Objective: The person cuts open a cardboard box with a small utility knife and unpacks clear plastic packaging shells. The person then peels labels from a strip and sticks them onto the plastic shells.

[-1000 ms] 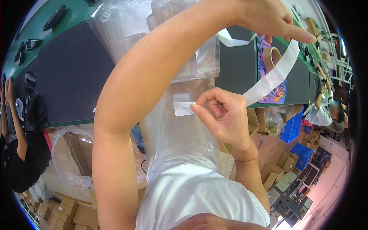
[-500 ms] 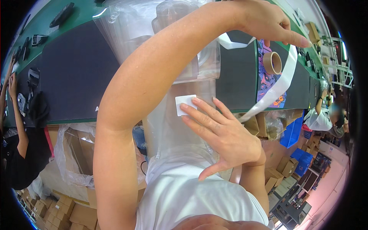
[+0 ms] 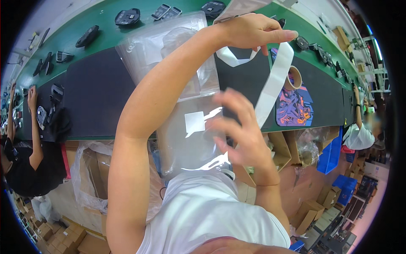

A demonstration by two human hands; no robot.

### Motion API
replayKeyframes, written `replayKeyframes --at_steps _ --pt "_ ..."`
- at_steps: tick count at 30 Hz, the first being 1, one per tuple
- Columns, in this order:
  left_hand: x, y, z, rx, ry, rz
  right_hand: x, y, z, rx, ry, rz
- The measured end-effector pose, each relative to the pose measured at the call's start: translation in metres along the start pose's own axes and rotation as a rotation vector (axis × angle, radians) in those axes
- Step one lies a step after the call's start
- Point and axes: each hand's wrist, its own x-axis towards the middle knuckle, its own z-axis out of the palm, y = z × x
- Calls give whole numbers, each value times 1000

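Observation:
My left arm reaches across the stack of clear plastic blister trays (image 3: 141, 46), and my left hand (image 3: 253, 31) grips a white label strip (image 3: 275, 76) that loops and hangs down from it. Below the trays' upper part, a square white sticker (image 3: 195, 122) lies on the smooth clear plastic (image 3: 182, 148) close to my body. Just right of that sticker my right hand (image 3: 243, 131) hovers with its fingers apart and holds nothing. Motion blurs its fingertips.
A cardboard tape core (image 3: 293, 78) stands on a purple patterned mat (image 3: 294, 108) to the right. Several dark computer mice (image 3: 127, 17) rest along the green bench's far side. Open cartons (image 3: 277, 148) and a blue bin (image 3: 330, 152) are below its front edge. A co-worker (image 3: 31, 156) sits at the left.
My right hand has lifted off the sticker and its fingers have curled a little. My left hand still has the label strip. The whole view has shifted, showing more mice at the far side.

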Motion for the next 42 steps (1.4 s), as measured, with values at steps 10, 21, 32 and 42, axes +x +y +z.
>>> replayKeyframes --at_steps 10,21,32,42 --pt "20 53 6 -272 -80 -36 23 37 19 145 387 63" --pt "-44 208 9 499 -676 11 38 16 6 1089 438 744" --pt "24 37 7 -144 78 -138 17 24 7 192 453 283" --pt "21 21 -15 -219 115 20 37 48 -93 226 824 230"
